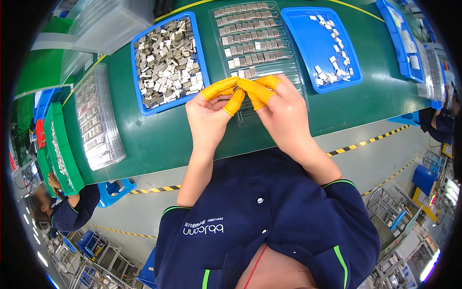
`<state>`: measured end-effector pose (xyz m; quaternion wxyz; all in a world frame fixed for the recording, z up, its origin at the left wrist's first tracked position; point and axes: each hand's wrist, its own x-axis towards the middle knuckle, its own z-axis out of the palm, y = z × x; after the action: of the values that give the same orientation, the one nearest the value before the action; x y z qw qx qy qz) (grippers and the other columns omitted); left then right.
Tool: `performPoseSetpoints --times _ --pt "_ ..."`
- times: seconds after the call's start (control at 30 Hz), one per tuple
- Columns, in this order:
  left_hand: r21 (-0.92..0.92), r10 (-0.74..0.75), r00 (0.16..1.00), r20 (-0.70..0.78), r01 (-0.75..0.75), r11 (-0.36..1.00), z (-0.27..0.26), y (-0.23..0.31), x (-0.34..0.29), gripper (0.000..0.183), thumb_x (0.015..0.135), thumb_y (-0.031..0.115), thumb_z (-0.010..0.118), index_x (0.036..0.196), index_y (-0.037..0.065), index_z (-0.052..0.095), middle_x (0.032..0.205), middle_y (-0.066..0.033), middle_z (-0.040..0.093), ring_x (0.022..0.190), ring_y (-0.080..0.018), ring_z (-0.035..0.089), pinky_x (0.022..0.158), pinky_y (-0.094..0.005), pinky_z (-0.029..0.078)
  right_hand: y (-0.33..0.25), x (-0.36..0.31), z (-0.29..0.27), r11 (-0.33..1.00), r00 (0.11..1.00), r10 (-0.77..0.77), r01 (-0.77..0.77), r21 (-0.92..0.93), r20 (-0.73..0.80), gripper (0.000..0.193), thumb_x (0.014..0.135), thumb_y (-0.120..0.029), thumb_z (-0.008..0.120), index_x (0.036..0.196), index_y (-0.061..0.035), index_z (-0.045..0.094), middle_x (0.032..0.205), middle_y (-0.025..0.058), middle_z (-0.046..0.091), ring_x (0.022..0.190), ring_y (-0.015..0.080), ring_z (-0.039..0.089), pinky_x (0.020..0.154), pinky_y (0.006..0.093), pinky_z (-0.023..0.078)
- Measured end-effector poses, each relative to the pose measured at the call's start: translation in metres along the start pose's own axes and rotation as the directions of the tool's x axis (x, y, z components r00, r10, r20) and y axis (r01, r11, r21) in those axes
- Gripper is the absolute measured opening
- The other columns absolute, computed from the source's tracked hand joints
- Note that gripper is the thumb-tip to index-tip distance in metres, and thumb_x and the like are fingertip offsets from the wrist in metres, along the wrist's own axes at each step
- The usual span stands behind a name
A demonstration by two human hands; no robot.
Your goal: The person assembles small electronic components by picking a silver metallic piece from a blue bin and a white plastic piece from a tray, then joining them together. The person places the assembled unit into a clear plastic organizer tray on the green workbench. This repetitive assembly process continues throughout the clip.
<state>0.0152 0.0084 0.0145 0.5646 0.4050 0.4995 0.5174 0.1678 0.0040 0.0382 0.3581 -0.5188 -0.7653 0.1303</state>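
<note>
My left hand [211, 107] and my right hand [284, 103] meet above the near end of a clear plastic tray [243, 118]. Yellow finger covers sit on several fingertips of both. The thumbs and forefingers pinch together around something small and dark, mostly hidden by the fingers. Beyond them, the clear tray carries rows of small metal connectors [250, 36]. To the left lies a blue tray [136, 79] heaped with loose metal connector shells [168, 62]. On the right, a blue tray [305, 48] holds scattered small white pieces [332, 72], some with metal ends.
Stacked clear trays [98, 120] lie at the table's left, beside a green bin [67, 149] of small parts. A co-worker's dark sleeve [79, 209] is near that bin. Another blue tray [402, 45] stands far right. The green table's [159, 149] front edge runs before me.
</note>
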Motion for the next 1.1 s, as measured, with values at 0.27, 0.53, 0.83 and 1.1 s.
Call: performPoseSetpoints --times 0.27,0.53,0.83,1.1 --pt "-0.436 -0.153 0.983 0.098 0.181 0.882 -0.004 -0.002 0.002 0.022 0.082 0.003 0.062 0.101 -0.006 0.059 0.092 -0.0146 0.065 0.079 -0.0201 0.065 0.073 -0.0282 0.054 -0.005 0.003 -0.003 0.606 0.868 0.494 -0.389 0.694 0.054 0.022 0.074 0.0 0.068 0.096 0.0008 0.065 0.09 0.0066 0.068 0.082 0.0121 0.064 0.076 0.0237 0.05" --pt "-0.424 -0.149 0.981 0.121 0.187 0.886 -0.006 -0.005 0.0 0.023 0.081 0.002 0.063 0.102 -0.005 0.06 0.094 -0.0132 0.065 0.08 -0.0187 0.065 0.076 -0.028 0.052 -0.001 0.004 -0.005 0.644 0.877 0.469 -0.423 0.637 0.108 0.022 0.075 -0.001 0.068 0.096 0.0019 0.065 0.09 0.0074 0.068 0.082 0.0111 0.064 0.076 0.0237 0.05" --pt "-0.295 -0.138 0.986 0.095 0.161 0.942 -0.009 -0.009 -0.001 0.023 0.08 0.004 0.064 0.102 -0.003 0.062 0.092 -0.0112 0.066 0.079 -0.0179 0.064 0.076 -0.0288 0.052 0.004 0.002 -0.004 0.445 0.823 0.52 -0.49 0.75 0.229 0.021 0.075 0.0 0.067 0.095 0.0018 0.066 0.092 0.0074 0.068 0.082 0.0111 0.063 0.076 0.023 0.05" --pt "-0.115 -0.078 0.989 0.122 0.092 0.989 -0.007 -0.001 -0.005 0.02 0.074 -0.005 0.067 0.094 -0.006 0.065 0.09 -0.0127 0.066 0.081 -0.0159 0.064 0.075 -0.0266 0.052 0.025 0.001 -0.012 0.578 0.875 0.367 -0.481 0.659 0.317 0.019 0.071 0.001 0.069 0.091 -0.0005 0.068 0.094 0.006 0.067 0.089 0.0126 0.061 0.081 0.0245 0.047"
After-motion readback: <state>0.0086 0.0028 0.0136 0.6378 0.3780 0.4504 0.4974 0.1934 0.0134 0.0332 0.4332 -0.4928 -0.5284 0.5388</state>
